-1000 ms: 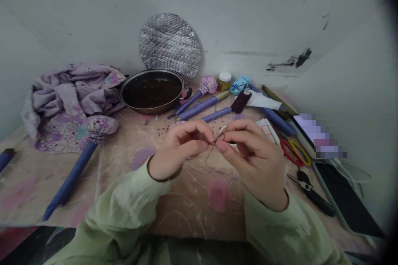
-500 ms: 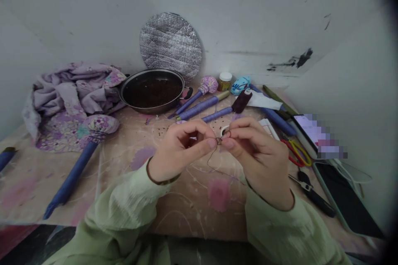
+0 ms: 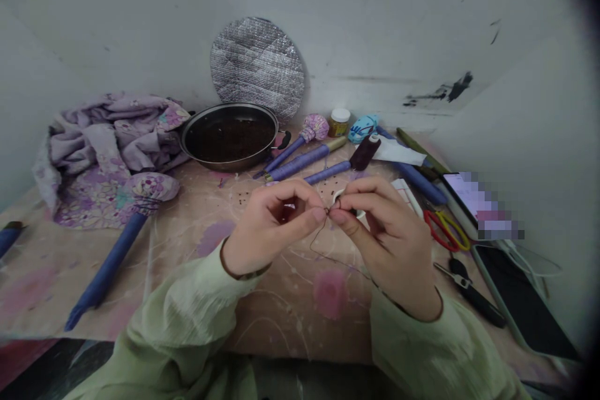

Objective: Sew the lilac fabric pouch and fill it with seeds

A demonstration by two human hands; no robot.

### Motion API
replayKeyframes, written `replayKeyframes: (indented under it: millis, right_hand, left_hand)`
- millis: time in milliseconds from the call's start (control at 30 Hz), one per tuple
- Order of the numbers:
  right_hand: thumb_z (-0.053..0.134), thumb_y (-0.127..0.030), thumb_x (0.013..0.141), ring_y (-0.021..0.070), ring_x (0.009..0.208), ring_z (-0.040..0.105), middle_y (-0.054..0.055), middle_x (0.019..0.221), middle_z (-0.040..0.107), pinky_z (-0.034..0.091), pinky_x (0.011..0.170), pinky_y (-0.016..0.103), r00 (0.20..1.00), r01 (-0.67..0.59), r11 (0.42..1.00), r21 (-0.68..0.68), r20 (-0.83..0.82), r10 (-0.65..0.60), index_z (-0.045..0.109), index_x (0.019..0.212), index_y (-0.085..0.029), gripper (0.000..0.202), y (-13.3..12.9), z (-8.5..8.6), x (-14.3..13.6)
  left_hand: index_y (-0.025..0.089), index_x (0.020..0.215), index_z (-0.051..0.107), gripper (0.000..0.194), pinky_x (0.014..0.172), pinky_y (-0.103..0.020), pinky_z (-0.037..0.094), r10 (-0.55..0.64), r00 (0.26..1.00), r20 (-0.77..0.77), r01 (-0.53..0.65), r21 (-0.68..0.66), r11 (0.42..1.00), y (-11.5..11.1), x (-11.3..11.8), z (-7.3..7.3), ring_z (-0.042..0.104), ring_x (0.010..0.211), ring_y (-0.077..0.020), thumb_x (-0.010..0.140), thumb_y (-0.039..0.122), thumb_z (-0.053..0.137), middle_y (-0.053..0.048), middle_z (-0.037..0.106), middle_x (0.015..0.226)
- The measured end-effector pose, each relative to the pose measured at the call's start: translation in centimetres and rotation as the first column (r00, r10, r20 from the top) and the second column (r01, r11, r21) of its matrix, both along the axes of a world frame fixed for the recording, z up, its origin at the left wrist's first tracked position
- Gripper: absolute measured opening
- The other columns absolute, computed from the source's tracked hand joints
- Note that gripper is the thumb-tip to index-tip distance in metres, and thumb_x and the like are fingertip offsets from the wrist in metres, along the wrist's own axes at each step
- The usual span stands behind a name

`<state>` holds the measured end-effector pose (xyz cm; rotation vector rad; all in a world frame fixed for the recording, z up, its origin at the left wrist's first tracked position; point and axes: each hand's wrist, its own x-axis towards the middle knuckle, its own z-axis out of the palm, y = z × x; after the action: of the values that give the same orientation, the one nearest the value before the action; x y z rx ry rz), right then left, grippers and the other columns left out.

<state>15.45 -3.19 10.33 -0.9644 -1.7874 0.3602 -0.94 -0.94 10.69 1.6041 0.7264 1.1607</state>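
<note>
Dark thread (image 3: 323, 244) is what I have between my fingertips: my left hand (image 3: 269, 225) and my right hand (image 3: 389, 244) meet over the middle of the desk (image 3: 197, 300), each with thumb and forefinger pinched tight on the thread at the point where the tips nearly touch, the other fingers curled loosely. From that pinch the thread drops in a thin loop and trails across the patterned desk cover toward my right wrist. Whether a needle sits in the pinch I cannot tell; it is too small to make out. Just behind my right fingers lies a small white ring-shaped thing (image 3: 338, 195), partly hidden. Farther back stands a dark maroon thread spool (image 3: 364, 151) beside several purple-wrapped sticks (image 3: 300, 164), one ending in a floral fabric ball (image 3: 315, 127). A small jar with a pale lid (image 3: 338, 122) and a blue patterned object (image 3: 362, 127) sit near the back edge. A round dark pan (image 3: 229, 135) rests toward the back, with a quilted silver disc (image 3: 257, 69) leaning on the wall behind it. At the back left corner is a heap of lilac floral cloth (image 3: 107, 144), and in front of it a long blue stick with a floral fabric head (image 3: 126, 225). Along the right edge lie red-and-yellow scissors (image 3: 443, 230), black-handled pliers (image 3: 469, 290), a phone (image 3: 478, 203) and a dark tablet (image 3: 520, 300).
</note>
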Motion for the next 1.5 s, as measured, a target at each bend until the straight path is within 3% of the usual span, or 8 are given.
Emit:
replayKeyframes:
  millis: [367, 600, 733, 1000, 1500]
  right_hand:
    - [0.066, -0.011, 0.076, 0.0074, 0.072, 0.053, -0.001, 0.080, 0.055, 0.045, 0.064, 0.021, 0.996, 0.093, 0.991, 0.094, -0.017, -0.091, 0.061, 0.078, -0.017, 0.008, 0.02, -0.17, -0.42]
    - [0.064, -0.010, 0.078, 0.0083, 0.074, 0.054, -0.001, 0.082, 0.056, 0.045, 0.065, 0.023, 0.994, 0.034, 0.999, 0.009, -0.104, -0.033, 0.061, 0.079, -0.019, 0.009, 0.00, -0.19, -0.17]
    - [0.064, -0.011, 0.078, 0.0084, 0.075, 0.054, -0.001, 0.081, 0.055, 0.044, 0.066, 0.024, 0.990, -0.007, 0.999, -0.046, -0.142, 0.000, 0.061, 0.077, -0.019, 0.008, -0.06, 0.02, -0.07]
    - [0.063, -0.012, 0.079, 0.0094, 0.075, 0.054, -0.001, 0.081, 0.056, 0.044, 0.067, 0.026, 0.983, -0.078, 0.992, -0.104, -0.171, 0.060, 0.061, 0.078, -0.019, 0.008, -0.13, 0.11, 0.13]
    - [0.063, -0.016, 0.080, 0.0108, 0.073, 0.056, -0.001, 0.078, 0.058, 0.046, 0.066, 0.027, 0.984, -0.082, 0.983, -0.161, -0.170, 0.054, 0.062, 0.075, -0.019, 0.006, -0.10, 0.29, 0.02]
  left_hand:
    - [0.014, 0.069, 0.059, 0.008, 0.049, -0.020, 0.035, 0.123, 0.987, -0.100, -0.093, 0.270, 0.958, -0.10, 0.15, 0.08, 0.048, 0.060, -0.0085, 0.076, 0.016, 0.062, -0.001, 0.055, 0.066]
    - [0.014, 0.077, 0.063, 0.003, 0.050, -0.021, 0.037, 0.156, 0.987, -0.032, -0.130, 0.402, 0.906, -0.03, -0.10, -0.20, 0.048, 0.061, -0.0085, 0.077, 0.017, 0.061, -0.002, 0.057, 0.073]
    - [0.015, 0.079, 0.064, 0.003, 0.049, -0.020, 0.037, 0.218, 0.975, -0.048, -0.177, 0.426, 0.887, 0.32, -0.32, -0.28, 0.049, 0.061, -0.0084, 0.076, 0.015, 0.063, -0.002, 0.057, 0.074]
    - [0.017, 0.085, 0.067, 0.007, 0.050, -0.018, 0.042, 0.179, 0.980, -0.087, -0.116, 0.477, 0.871, 0.36, -0.45, -0.09, 0.052, 0.061, -0.0068, 0.077, 0.018, 0.066, -0.003, 0.062, 0.080]
    - [0.017, 0.080, 0.066, 0.002, 0.053, -0.020, 0.044, 0.172, 0.981, -0.092, -0.109, 0.473, 0.874, 0.35, -0.39, 0.03, 0.054, 0.064, -0.0092, 0.078, 0.018, 0.064, -0.003, 0.062, 0.075]
